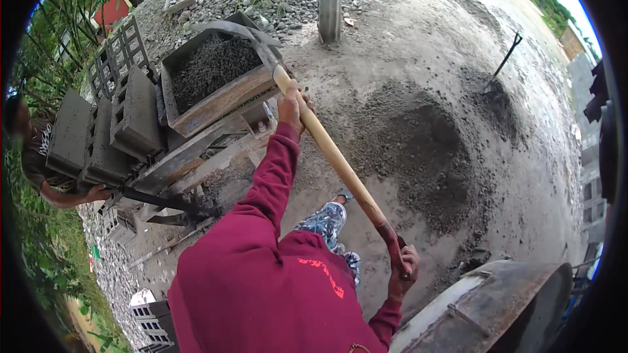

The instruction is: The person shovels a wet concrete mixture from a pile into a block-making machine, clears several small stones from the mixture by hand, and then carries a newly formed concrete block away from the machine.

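Both my hands hold a shovel [340, 165] with a pale wooden shaft. My left hand [292, 107] is wrapped round the shaft close to the metal blade. My right hand [405, 270] closes on the dark reddish grip at the other end. The blade lies over the far edge of an open wooden-sided box [226, 96], which holds dark, damp gravelly mix [216, 67]. This box sits on top of a block-making machine [219, 157]. How much mix is on the blade I cannot tell.
Grey hollow blocks [134, 114] stand left of the box. Beyond them another person [39, 150] rests a hand by a dark bar. A mix heap [418, 150] lies right, with a second shovel [504, 62] standing behind it. A large rusty metal drum [484, 301] is near right.
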Available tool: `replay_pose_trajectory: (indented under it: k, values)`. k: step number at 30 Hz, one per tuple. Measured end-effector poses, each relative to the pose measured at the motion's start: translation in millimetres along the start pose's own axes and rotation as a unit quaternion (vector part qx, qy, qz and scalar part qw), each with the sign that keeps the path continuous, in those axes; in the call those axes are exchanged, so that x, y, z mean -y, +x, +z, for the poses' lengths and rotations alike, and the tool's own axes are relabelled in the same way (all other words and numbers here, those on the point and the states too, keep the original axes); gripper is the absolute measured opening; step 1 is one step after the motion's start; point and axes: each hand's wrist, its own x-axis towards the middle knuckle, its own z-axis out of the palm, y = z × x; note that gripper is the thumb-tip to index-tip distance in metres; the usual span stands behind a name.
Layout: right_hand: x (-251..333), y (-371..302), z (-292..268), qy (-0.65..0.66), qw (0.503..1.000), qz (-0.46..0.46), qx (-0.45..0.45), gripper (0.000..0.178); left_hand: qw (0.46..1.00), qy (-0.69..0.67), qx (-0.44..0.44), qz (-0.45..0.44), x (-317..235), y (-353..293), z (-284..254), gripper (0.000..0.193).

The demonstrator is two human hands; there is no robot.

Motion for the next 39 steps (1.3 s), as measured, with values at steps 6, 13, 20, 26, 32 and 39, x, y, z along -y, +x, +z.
replay_pose_trajectory:
  k: [6,13,20,26,32,39]
  values:
    - [-6.7,-161.6,-27.4,0.208,0.846,0.465,-0.157,0.019,0.959,0.077,0.201,-0.184,122.9,-42.3,55.8,0.022]
    - [104.1,-325.8,-32.3,0.043,0.663,0.648,-0.373,0.015,0.773,0.332,0.062,-0.538,429.0,-170.8,-116.7,0.014]
    - [152.3,-301.9,-31.5,0.025,0.543,0.751,-0.374,0.017,0.578,0.431,-0.061,-0.69,527.0,-307.2,-321.2,0.015]
    - [35.4,-171.1,137.4,0.402,0.526,0.51,-0.549,0.016,0.575,0.53,0.014,-0.623,605.1,-57.7,-275.0,0.008]
    - [-193.0,17.1,270.8,0.446,0.508,0.476,-0.562,0.013,0.625,0.579,0.085,-0.516,756.6,260.7,-117.8,0.007]
    - [-366.7,-119.5,275.1,0.186,0.355,0.715,-0.572,0.016,0.731,0.477,0.06,-0.485,831.5,286.0,-153.6,0.009]
